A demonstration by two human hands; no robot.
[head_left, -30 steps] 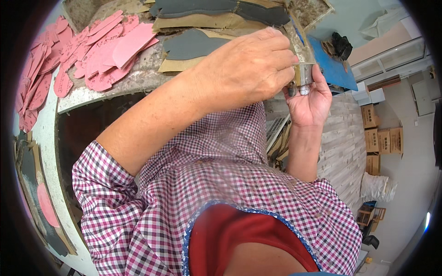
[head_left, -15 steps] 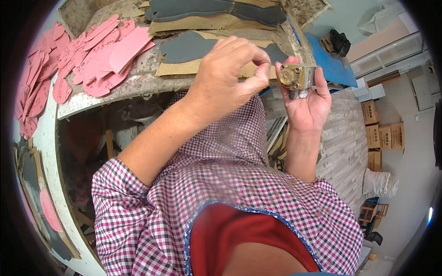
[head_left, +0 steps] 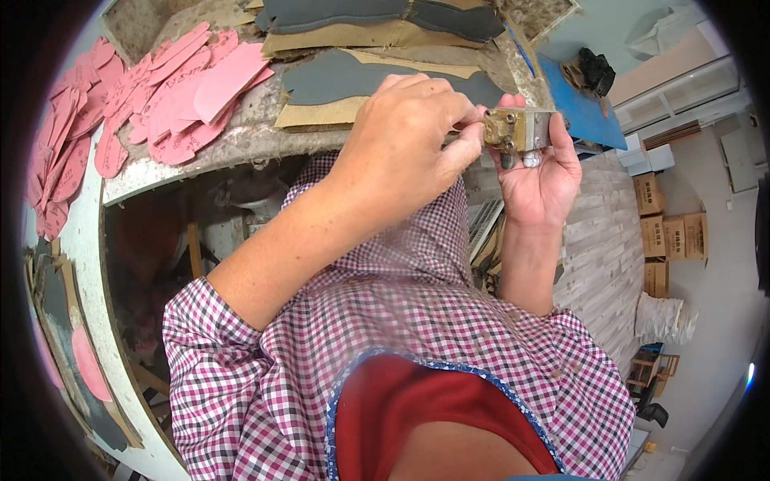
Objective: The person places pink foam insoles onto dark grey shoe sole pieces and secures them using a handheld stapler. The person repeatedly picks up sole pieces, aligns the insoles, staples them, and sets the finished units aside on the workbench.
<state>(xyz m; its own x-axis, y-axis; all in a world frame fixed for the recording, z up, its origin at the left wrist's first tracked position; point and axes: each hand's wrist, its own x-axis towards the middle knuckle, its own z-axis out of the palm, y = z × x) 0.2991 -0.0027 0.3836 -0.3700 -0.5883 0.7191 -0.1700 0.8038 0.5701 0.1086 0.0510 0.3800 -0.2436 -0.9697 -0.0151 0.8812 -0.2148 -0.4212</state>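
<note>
My right hand (head_left: 541, 188) holds up a small metal block (head_left: 513, 132) with screw heads, its left part coated in a yellowish-brown crust. The block is gripped between thumb and fingers, with a flat, thin plate edge along its top and two rounded knobs beneath. My left hand (head_left: 409, 148) is closed in a pinch at the block's crusted left end, fingertips against it or very near. Whatever lies between those fingertips is too small to make out. Behind the left hand, a dark grey shaped piece (head_left: 337, 76) lies on tan backing on the bench.
Pink insole-shaped pieces (head_left: 172, 100) are heaped on the bench's left. More grey and tan strips (head_left: 337, 20) lie at its back. A blue board (head_left: 573, 104) with a black bag (head_left: 595, 74) stands to the right. Cardboard boxes (head_left: 674, 236) are stacked by the far-right wall.
My left hand has moved right, bringing its pinched fingertips from a small gap up to the block's crusted end. The right hand keeps its hold, with the block turned slightly.
</note>
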